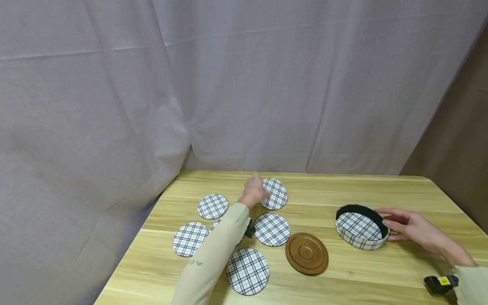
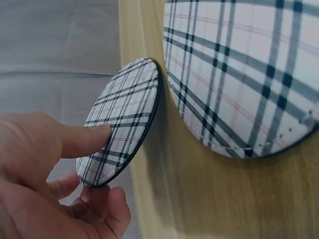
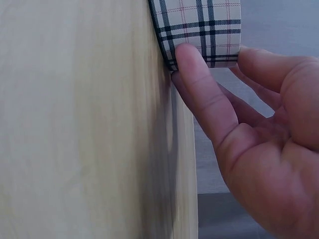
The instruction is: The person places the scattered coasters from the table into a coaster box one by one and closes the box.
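Left sleeve (image 1: 213,258) foremost, the left hand (image 1: 254,190) pinches a tilted plaid disc (image 1: 278,194) near the worktop's far edge; rightward and nearer the person, the right hand (image 1: 413,228) grips the open plaid holder (image 1: 360,243), fingers (image 3: 192,57) against its wall.

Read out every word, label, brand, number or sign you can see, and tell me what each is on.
"A": on the left sleeve; the lettering beside it is too small and blurred to read.
Yellow label on the right wrist's black device: any marking is too small to read.
No other readable text.
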Demonstrator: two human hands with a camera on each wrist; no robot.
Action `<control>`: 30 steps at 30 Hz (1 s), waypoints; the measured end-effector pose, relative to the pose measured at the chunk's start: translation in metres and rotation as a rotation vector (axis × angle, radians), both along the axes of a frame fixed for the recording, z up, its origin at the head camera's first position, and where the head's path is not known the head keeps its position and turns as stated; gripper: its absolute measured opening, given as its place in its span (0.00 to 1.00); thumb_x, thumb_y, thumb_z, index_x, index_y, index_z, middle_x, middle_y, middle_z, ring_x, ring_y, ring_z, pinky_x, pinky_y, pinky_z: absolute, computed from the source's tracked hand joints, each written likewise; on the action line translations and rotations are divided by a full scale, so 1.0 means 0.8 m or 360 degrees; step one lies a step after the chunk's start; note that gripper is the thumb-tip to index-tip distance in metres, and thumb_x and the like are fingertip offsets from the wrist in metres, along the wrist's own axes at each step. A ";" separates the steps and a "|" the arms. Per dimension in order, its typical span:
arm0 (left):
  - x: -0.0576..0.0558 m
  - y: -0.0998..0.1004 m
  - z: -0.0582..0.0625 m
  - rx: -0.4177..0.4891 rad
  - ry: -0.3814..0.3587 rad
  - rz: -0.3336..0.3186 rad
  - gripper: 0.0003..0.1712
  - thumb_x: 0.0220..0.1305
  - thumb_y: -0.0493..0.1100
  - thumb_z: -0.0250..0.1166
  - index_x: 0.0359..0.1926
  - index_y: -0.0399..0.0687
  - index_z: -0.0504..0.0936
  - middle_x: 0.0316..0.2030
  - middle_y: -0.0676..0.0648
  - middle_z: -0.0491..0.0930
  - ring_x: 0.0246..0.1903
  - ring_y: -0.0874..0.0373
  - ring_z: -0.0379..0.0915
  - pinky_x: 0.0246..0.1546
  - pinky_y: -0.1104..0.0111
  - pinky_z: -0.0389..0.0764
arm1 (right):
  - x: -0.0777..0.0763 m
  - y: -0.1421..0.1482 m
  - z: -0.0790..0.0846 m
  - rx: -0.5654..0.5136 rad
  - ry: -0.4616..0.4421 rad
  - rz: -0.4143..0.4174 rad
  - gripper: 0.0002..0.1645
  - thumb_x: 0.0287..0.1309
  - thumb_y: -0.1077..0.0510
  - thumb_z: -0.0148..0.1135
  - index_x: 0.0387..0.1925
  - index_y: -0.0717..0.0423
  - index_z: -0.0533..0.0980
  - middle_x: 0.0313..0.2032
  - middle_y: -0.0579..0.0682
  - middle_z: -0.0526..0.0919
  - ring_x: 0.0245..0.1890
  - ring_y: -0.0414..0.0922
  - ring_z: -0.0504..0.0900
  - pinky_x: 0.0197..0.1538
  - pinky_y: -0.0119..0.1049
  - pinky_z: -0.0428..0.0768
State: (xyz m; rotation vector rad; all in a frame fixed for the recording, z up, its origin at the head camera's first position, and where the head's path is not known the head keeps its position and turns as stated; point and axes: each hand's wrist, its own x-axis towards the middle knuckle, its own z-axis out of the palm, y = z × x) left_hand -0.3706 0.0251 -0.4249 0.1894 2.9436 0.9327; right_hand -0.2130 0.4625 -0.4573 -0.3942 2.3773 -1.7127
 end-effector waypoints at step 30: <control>0.033 0.020 0.037 0.0090 0.0171 -0.0277 0.25 0.55 0.29 0.61 0.53 0.50 0.70 0.46 0.47 0.74 0.42 0.56 0.69 0.47 0.65 0.76 | 0.001 0.002 -0.002 -0.0024 0.0029 0.0037 0.25 0.71 0.67 0.50 0.66 0.49 0.71 0.51 0.24 0.78 0.43 0.40 0.85 0.41 0.44 0.86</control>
